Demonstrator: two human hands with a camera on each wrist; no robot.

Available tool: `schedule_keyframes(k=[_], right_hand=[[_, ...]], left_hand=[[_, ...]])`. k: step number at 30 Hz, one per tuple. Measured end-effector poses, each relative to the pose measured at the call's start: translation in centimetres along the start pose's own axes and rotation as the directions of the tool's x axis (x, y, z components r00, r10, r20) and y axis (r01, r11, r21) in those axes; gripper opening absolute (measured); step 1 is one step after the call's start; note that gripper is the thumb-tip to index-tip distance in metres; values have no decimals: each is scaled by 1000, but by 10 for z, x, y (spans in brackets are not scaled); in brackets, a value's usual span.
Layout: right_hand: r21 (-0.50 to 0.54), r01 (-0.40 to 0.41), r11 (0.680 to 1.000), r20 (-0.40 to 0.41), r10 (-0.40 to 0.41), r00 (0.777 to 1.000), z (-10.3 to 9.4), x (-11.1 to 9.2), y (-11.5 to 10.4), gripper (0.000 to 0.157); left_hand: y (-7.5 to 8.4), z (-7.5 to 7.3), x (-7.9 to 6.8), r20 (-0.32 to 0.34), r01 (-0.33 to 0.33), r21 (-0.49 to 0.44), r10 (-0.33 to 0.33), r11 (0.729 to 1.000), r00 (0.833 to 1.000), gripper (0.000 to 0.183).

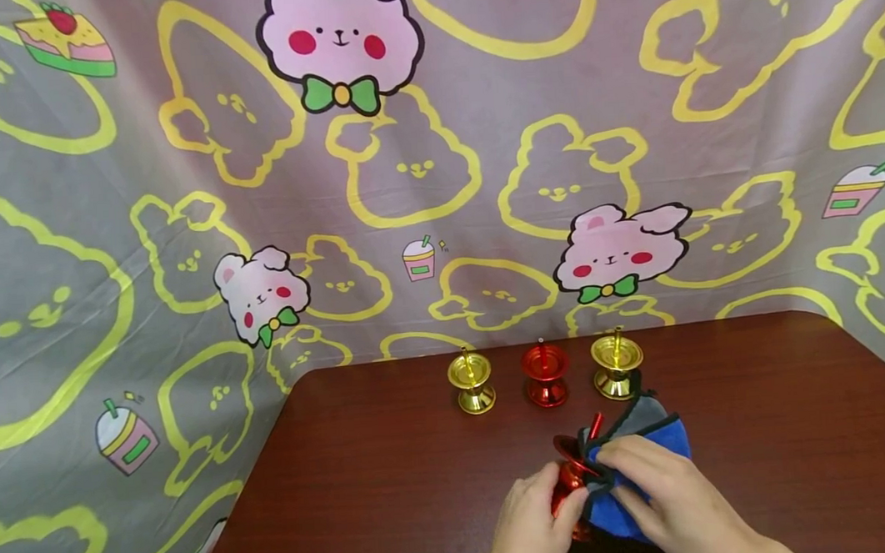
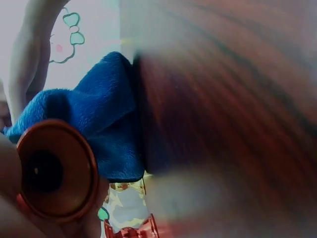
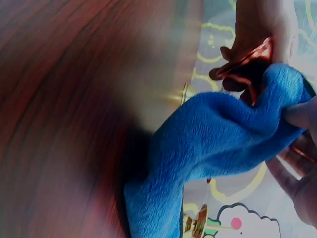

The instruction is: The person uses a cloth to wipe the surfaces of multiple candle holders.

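Red metallic candle holder with a flared base, wide dish and upright spike (image 1: 570,475) is located near the front edge of view, between the two hands, tilted so that its spike leans toward the person's right. Left hand (image 1: 529,518): thumb and fingers are clamped round the lower part of the holder. Right hand (image 1: 671,490): thumb and fingers pinch a soft plush cloth, blue on one face and grey on the other, with dark edging (image 1: 667,437); the cloth is gathered against the dish on the side facing that hand. Judged from these grips, the left hand serves as the fixed support, and its low hold leaves the dish and spike accessible to the cloth. The tilt appears to present the dish to the right hand. The left wrist view shows the hollow underside of the base, which suggests that the holder is raised off the dark reddish-brown wood-grain table (image 1: 362,464); whether the loose cloth touches the table cannot be determined. Toward the rear, three similar holders stand upright and apart in a row: a shiny gold one (image 1: 469,374), a shiny red one (image 1: 546,375) and a second shiny gold one (image 1: 616,363). Their position beyond the hands appears to leave the near area available for handling.
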State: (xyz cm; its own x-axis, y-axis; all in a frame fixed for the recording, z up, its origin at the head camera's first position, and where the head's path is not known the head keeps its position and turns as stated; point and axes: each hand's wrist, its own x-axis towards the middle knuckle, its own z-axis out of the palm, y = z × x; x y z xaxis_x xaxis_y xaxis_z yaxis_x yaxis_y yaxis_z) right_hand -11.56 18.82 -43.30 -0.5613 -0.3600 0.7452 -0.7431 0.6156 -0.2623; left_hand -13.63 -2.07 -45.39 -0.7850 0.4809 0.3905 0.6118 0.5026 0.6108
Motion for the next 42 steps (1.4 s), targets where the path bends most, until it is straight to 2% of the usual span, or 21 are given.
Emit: schedule_keyframes(k=[3,4,6,8,10,12,14,15,16,19,20,23,25,28,29,30,31,34,36,40,42], right_hand=[[-36,-8,999,-17,8,1000,2,1,-2,44],[-43,-11,999,-17,10,1000,2,1,-2,45],[-29,-8,1000,-12,8,1000,3,1,-2,44],[-14,-4,1000,3,4,1000,1,1,-1,43],[21,1,1000,15,-1,1000,-1,1,1,40],[79,13,997,13,-14,1000,-4,1,4,37],[148,5,989,14,-7,1000,-9,1,6,26],[186,-6,983,18,3,1000,-12,2,6,21],[219,-23,975,23,18,1000,-14,1,7,24],[331,-104,938,52,92,994,-21,0,6,50],[369,-137,919,64,122,990,-23,0,5,58],[450,-223,865,106,196,975,-27,-1,4,51],[499,-277,821,143,237,961,-28,-2,3,44],[564,-321,761,202,250,947,-27,-4,2,36],[579,-322,749,215,241,946,-26,-4,1,35],[589,-320,742,222,232,947,-25,-5,1,36],[596,-312,740,225,220,949,-24,-5,1,37],[599,-277,751,211,186,960,-21,-6,2,41],[597,-274,754,205,187,961,-20,-6,2,42],[571,-245,784,176,175,969,-18,-6,3,41],[537,-224,813,152,168,974,-18,-6,3,43]], left_hand=[[-1,4,1,-93,-70,204,91,976,992,18],[-1,5,1,-102,-84,234,110,969,989,18],[-2,3,1,-78,-80,226,99,971,992,18],[-3,-1,2,-25,-65,150,70,987,997,19],[-4,-6,3,48,-34,-7,35,999,998,18],[-5,-11,4,121,10,-200,15,980,993,18],[-6,-16,4,181,68,-386,3,920,983,20],[-6,-17,4,205,95,-471,4,877,979,21],[-7,-19,4,220,112,-530,8,841,976,20],[-7,-22,3,252,164,-662,11,731,968,26],[-7,-22,2,261,175,-688,14,704,965,30],[-4,-22,0,317,238,-759,25,606,948,46],[0,-21,-1,384,319,-793,20,519,923,57],[6,-21,-3,500,453,-810,33,373,866,70],[8,-21,-3,532,492,-801,28,341,846,74],[9,-21,-4,556,521,-790,19,323,831,77],[10,-20,-4,572,540,-782,15,313,820,78],[10,-20,-5,590,560,-762,-8,325,808,79],[10,-19,-5,580,553,-760,-28,342,814,79],[11,-18,-4,564,545,-773,-43,324,825,76],[11,-18,-3,535,518,-779,-56,352,843,74]])
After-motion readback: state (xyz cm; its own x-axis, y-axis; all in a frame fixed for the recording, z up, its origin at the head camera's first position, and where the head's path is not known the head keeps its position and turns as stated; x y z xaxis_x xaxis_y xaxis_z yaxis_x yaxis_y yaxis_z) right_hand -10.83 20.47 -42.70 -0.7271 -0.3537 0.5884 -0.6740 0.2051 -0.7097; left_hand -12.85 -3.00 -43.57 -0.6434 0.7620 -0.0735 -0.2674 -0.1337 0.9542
